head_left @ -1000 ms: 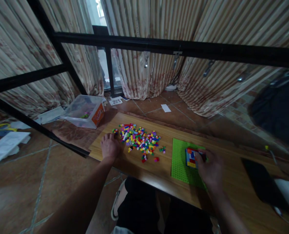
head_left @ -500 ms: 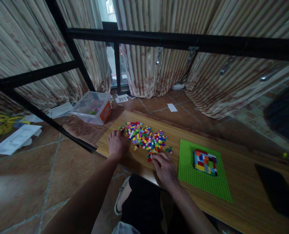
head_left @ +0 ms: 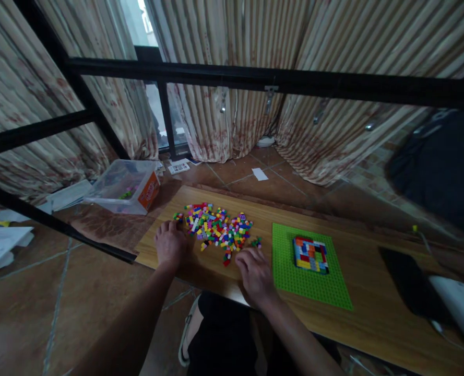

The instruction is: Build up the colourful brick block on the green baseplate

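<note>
A heap of small coloured bricks [head_left: 216, 227] lies on a low wooden board [head_left: 365, 292]. My left hand [head_left: 169, 243] rests on the board at the heap's left edge, fingers curled loosely, nothing seen in them. My right hand [head_left: 255, 271] lies at the heap's near right edge, fingers bent down onto the board close to a few stray bricks; I cannot make out whether it holds one. Right of it a green baseplate [head_left: 294, 271] carries a flat block of joined coloured bricks [head_left: 310, 254].
A clear plastic box with an orange label [head_left: 124, 185] stands on the tiled floor at the left. Black metal bars [head_left: 255, 78] cross in front of striped curtains. A dark flat object [head_left: 407, 279] and a white thing [head_left: 456, 305] lie at the board's right end.
My right hand left the brick block on the green baseplate and came left to the near edge of the loose heap. My left hand stayed by the heap. The view shifted.
</note>
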Demonstrator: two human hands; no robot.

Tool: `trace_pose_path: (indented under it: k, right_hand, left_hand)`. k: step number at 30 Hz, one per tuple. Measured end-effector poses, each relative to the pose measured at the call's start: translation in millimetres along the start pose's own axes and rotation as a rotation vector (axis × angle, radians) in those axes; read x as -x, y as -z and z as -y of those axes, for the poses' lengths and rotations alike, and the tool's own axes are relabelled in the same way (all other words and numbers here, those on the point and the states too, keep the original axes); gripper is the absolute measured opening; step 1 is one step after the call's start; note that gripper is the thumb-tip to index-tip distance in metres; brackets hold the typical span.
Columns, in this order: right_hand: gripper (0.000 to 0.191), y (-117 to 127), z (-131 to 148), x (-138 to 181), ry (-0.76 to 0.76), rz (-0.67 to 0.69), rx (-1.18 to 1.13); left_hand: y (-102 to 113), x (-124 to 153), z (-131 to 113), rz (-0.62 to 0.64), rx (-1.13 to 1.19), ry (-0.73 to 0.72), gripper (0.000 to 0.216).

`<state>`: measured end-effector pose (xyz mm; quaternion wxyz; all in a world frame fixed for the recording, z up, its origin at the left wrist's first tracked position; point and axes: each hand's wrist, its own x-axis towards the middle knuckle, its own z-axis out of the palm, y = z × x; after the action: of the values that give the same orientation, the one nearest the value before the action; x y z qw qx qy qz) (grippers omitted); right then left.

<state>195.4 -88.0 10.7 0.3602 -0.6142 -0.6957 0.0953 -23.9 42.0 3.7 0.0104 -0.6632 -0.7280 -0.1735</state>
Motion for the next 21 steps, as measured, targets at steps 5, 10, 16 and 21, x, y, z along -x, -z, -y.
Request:
trace_pose_path:
  k: [5, 10, 16, 21]
  right_hand:
    - [0.018, 49.5, -36.2, 21.1, -0.141, -0.182, 0.05]
    - [0.026, 103.6, -98.5, 38.3, -0.244, -0.31, 0.209]
    - [0.033, 119.1, -131.5, 34.8, -0.251, -0.312, 0.27]
    - [0.032, 114.9, -133.3, 31.6, -0.243, -0.305, 0.245]
  left_hand:
    - [1.4, -0.4, -0.4, -0.011, -0.019, -0.011, 0.038]
    - [2.4, -0.8, -2.0, -0.003, -0.031, -0.008, 0.039]
    - [2.1, -1.6, -1.7, 0.003, -0.03, -0.001, 0.038]
    - [0.9, -2.6, -0.5, -0.005, -0.024, -0.009, 0.039]
